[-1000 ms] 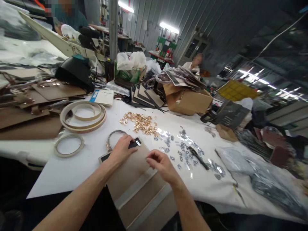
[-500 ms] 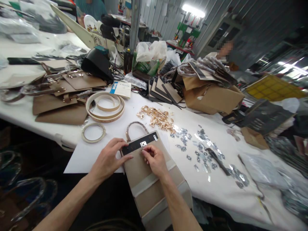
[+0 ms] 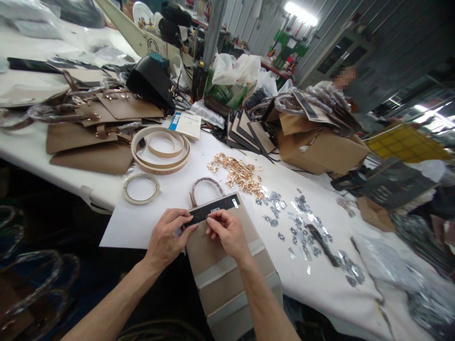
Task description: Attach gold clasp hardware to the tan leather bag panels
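Beyond bag [image 3: 222,284], gold fasteners [image 3: 241,173], metal plates [image 3: 302,204]; left grip [image 3: 168,237] parted, right grip [image 3: 228,234] pinched (any contents hidden).

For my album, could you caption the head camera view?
Left hand at the edge of a bag, right hand at its black strip, gold pieces and metal plates scattered nearby.

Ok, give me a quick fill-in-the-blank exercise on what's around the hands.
1. The strip across the bag near its handle is coloured ____.
2. The heap of small metal fittings beyond the handle is coloured ____.
3. The tape roll lies farther from the right hand than from the ____ hand.
Missing words: black; gold; left.
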{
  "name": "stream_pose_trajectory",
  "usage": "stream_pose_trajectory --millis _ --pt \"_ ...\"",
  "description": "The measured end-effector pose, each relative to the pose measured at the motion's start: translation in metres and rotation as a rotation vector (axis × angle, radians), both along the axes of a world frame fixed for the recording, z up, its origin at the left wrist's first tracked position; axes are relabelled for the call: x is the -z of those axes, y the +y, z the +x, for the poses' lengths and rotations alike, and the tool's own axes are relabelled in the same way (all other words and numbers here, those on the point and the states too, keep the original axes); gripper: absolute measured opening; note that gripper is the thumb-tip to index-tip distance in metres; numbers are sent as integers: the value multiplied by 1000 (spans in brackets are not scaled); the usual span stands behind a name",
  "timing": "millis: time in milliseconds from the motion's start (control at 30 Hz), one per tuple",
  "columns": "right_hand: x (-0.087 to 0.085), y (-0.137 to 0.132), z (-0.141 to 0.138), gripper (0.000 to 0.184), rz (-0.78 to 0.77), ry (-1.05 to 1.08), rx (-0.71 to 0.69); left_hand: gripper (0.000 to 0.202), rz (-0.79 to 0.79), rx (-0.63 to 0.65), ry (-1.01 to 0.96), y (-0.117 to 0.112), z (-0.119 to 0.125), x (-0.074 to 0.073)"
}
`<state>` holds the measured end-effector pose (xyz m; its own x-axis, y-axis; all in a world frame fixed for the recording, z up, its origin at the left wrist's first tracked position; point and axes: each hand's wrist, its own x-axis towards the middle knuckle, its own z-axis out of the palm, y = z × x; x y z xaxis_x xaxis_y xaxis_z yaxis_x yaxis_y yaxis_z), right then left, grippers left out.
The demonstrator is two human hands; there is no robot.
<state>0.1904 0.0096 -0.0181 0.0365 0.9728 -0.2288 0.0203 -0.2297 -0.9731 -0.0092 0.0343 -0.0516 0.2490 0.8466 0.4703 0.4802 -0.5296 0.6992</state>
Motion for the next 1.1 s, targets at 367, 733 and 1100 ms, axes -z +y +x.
stream_pose_trajectory --millis 367,733,1100 --pt "4 9 -15 21 -18 -80 -53 4 12 0 -18 -2 3 5" --pt "-9 16 -11 16 44 -223 -159 29 -109 54 21 2 -7 3" --pt "-6 23 -22 5 119 -494 -145 34 -171 43 10 4 -6 3"
